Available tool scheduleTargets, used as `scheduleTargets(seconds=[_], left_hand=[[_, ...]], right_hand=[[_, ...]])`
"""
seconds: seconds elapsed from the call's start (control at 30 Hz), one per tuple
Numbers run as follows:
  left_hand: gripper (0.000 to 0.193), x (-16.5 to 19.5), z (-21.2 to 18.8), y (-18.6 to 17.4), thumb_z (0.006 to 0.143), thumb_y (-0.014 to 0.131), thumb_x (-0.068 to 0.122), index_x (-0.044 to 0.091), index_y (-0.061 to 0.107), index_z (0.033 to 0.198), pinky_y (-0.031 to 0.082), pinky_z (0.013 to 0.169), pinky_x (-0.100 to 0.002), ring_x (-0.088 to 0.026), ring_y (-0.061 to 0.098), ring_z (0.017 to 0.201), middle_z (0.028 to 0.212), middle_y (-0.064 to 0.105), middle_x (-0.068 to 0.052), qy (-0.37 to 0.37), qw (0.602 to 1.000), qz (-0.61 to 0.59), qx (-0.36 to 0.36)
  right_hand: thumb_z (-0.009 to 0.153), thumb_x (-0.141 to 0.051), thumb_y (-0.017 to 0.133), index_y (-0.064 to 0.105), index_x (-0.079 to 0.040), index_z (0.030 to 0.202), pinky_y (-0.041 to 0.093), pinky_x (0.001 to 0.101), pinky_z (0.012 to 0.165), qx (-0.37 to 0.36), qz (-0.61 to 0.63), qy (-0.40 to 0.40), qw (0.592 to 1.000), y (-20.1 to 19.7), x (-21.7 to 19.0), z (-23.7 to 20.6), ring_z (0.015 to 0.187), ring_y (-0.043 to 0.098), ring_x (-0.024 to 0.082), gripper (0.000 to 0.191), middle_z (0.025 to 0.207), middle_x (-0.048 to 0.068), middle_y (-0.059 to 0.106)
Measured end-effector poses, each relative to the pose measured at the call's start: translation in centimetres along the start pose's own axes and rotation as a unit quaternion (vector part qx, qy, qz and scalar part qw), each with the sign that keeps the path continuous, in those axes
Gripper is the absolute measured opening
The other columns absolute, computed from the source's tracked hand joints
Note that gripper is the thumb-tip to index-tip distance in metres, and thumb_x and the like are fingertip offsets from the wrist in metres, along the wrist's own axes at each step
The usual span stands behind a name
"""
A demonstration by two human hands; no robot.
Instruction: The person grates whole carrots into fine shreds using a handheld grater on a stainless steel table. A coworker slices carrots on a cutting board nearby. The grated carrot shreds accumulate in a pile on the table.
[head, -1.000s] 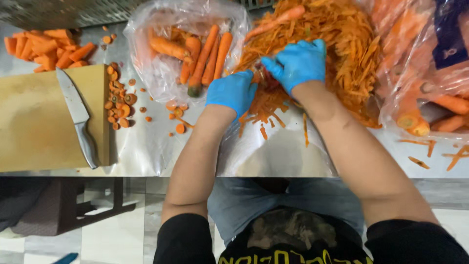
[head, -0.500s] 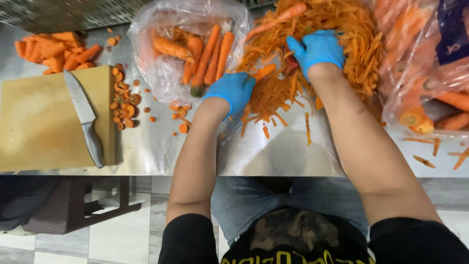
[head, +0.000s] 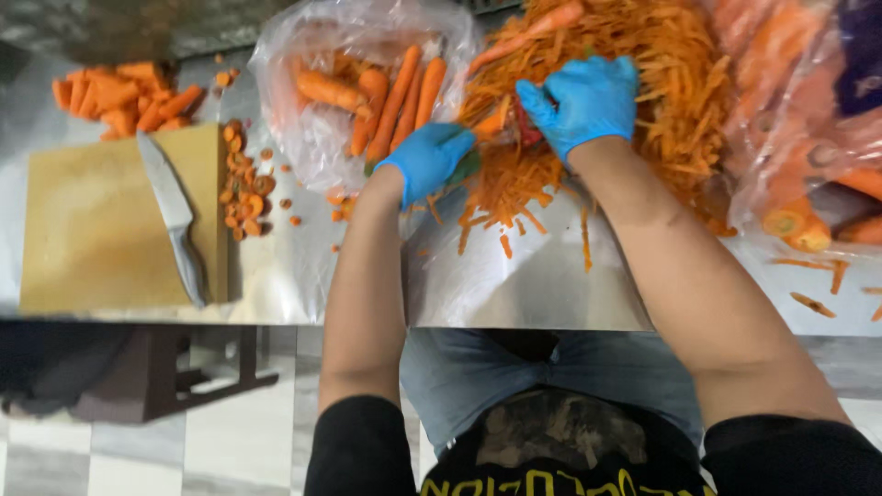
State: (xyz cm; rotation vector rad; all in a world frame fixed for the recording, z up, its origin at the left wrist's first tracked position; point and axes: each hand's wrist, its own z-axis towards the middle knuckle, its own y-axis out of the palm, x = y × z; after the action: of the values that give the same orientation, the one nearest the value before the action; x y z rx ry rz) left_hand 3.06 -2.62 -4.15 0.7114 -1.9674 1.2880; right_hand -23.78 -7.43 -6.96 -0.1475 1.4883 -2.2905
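Carrot [head: 491, 121] held by left hand [head: 427, 161] (gloved), right hand [head: 581, 99].

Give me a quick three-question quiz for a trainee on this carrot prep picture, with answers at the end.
1. True or false: the knife lies on the cutting board.
2. What does the left hand hold? A) a carrot B) a spoon C) a towel
3. What colour are the gloves on the left hand and the right hand?

Key
1. True; the blade rests on the board, the handle reaching its near edge.
2. A; the carrot sticks out of the grip toward the right hand, over the pile of shreds.
3. Blue.
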Motion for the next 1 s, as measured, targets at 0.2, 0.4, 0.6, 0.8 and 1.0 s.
scheduleTargets(seconds=[0.2, 0.4, 0.6, 0.8, 1.0], left_hand=[[0.048, -4.2, 0.9, -3.5, 0.09, 0.063, 0.02, 0.001, 0.057, 0.134, 0.053, 0.101, -0.045, -0.042, 0.068, 0.114, 0.126, 0.068, -0.024, 0.151, 0.843, 0.074, 0.51], [0.053, -8.0, -2.8, -12.2, 0.079, 0.069, 0.017, 0.0, 0.059, 0.128, 0.049, 0.093, -0.047, -0.044, 0.06, 0.105, 0.116, 0.062, -0.024, 0.036, 0.645, 0.247, 0.723], [0.004, -2.5, -2.1, -7.7, 0.087, 0.075, 0.022, 0.02, 0.073, 0.089, 0.056, 0.086, -0.047, -0.031, 0.066, 0.098, 0.096, 0.067, -0.004, 0.134, 0.801, 0.298, 0.501], [0.033, -0.9, 0.2, -4.0, 0.082, 0.076, 0.021, 0.011, 0.064, 0.111, 0.055, 0.082, -0.05, -0.039, 0.061, 0.106, 0.121, 0.058, -0.016, 0.067, 0.822, 0.282, 0.49], [0.054, -0.1, -0.9, -4.3, 0.072, 0.079, 0.022, 0.006, 0.062, 0.121, 0.055, 0.084, -0.05, -0.041, 0.062, 0.106, 0.126, 0.054, -0.02, 0.008, 0.837, 0.275, 0.472]], right_hand=[[0.113, -0.055, 0.055, 0.075, -0.006, 0.079, 0.049, 0.0559, 0.077, -0.062, 0.034, 0.025, 0.997, 2.0, 1.4, -0.2, 0.081, 0.063, 0.044, 0.063, 0.087, 0.021, 0.069], [0.114, -0.056, 0.053, 0.079, -0.01, 0.085, 0.049, 0.0585, 0.084, -0.098, 0.004, 0.018, 0.995, 2.7, 1.2, 0.1, 0.08, 0.065, 0.046, 0.061, 0.087, 0.022, 0.071], [0.112, -0.056, 0.051, 0.08, -0.009, 0.089, 0.049, 0.0585, 0.085, -0.115, 0.028, 0.037, 0.992, 1.8, 0.7, 0.4, 0.083, 0.065, 0.046, 0.059, 0.089, 0.022, 0.072], [0.114, -0.055, 0.048, 0.079, -0.009, 0.089, 0.05, 0.0577, 0.083, -0.121, 0.014, 0.025, 0.992, 1.3, 0.5, 0.4, 0.084, 0.066, 0.045, 0.061, 0.09, 0.022, 0.072], [0.114, -0.053, 0.048, 0.079, -0.008, 0.09, 0.05, 0.0579, 0.081, -0.143, 0.008, 0.033, 0.989, 0.8, 0.0, 0.5, 0.083, 0.066, 0.046, 0.06, 0.089, 0.023, 0.072]])
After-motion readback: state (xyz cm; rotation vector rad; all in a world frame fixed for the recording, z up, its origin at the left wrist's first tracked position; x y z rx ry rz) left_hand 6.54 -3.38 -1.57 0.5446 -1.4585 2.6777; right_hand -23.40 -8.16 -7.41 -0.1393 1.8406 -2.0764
